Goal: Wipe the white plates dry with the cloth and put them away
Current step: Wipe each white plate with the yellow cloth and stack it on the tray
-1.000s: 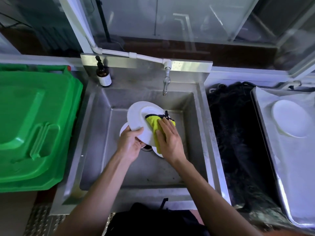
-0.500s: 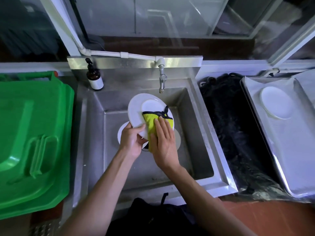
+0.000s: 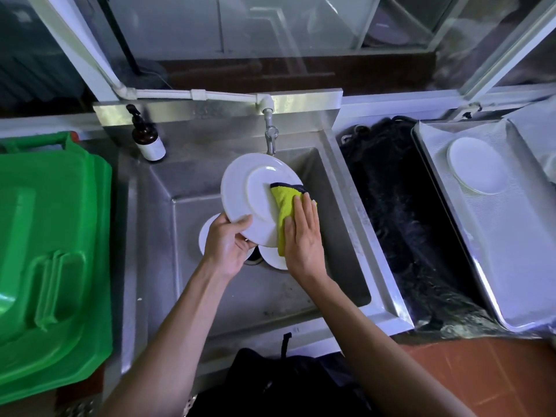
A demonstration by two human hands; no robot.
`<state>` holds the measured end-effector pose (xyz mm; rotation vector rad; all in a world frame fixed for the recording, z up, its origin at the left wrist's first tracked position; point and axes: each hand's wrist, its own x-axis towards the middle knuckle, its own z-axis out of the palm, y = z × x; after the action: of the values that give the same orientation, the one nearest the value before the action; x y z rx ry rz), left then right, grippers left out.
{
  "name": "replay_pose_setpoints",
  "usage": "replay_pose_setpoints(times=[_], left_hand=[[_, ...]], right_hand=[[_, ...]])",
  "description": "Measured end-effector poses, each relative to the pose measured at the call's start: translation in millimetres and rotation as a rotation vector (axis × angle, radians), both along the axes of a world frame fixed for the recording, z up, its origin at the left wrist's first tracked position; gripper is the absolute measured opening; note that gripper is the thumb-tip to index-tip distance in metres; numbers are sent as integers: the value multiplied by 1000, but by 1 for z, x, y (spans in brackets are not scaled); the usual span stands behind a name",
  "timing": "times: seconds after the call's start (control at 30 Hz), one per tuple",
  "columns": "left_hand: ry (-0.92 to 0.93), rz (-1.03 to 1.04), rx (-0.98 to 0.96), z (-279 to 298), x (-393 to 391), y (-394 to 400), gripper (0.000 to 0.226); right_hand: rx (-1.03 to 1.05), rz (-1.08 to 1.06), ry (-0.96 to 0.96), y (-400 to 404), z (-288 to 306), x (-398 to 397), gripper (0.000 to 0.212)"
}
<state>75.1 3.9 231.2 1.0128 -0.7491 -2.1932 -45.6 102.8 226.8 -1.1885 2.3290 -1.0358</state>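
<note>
I hold a white plate [image 3: 251, 194] up over the sink [image 3: 340, 188], tipped so its bottom faces me. My left hand [image 3: 227, 243] grips the plate's low edge, with my thumb curled over the rim and my other fingers behind it. My right hand [image 3: 302, 236] is flat, with straight fingers, and presses a yellow cloth [image 3: 284, 206] against the right side of the plate. The cloth has a dark trim at its top end, and it hangs down past the plate's edge under my palm.

More white plates [image 3: 207, 233] lie down in the sink, under the one I hold. I see only bits of them past my hands, so I cannot tell how many there are. The tap [image 3: 270, 136] hangs just above the top edge of the plate I hold. A brown soap bottle [image 3: 147, 138] with a white label stands at the back left corner of the sink.

A green bin lid [image 3: 51, 260] sits to the left of the sink. A black bag [image 3: 406, 212] sits just to the right of the sink. Past it is a metal tray [image 3: 496, 251], and one white plate [image 3: 477, 165] lies upside down near its back end.
</note>
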Motion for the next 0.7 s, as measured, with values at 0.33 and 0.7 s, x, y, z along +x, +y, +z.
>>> replay_pose_setpoints(times=[0.33, 0.7], left_hand=[[-40, -58, -66, 17, -11, 4, 38], [-152, -127, -117, 26, -13, 17, 43]], right_hand=[[29, 2, -206, -23, 13, -61, 54], [-15, 115, -247, -39, 22, -94, 49]])
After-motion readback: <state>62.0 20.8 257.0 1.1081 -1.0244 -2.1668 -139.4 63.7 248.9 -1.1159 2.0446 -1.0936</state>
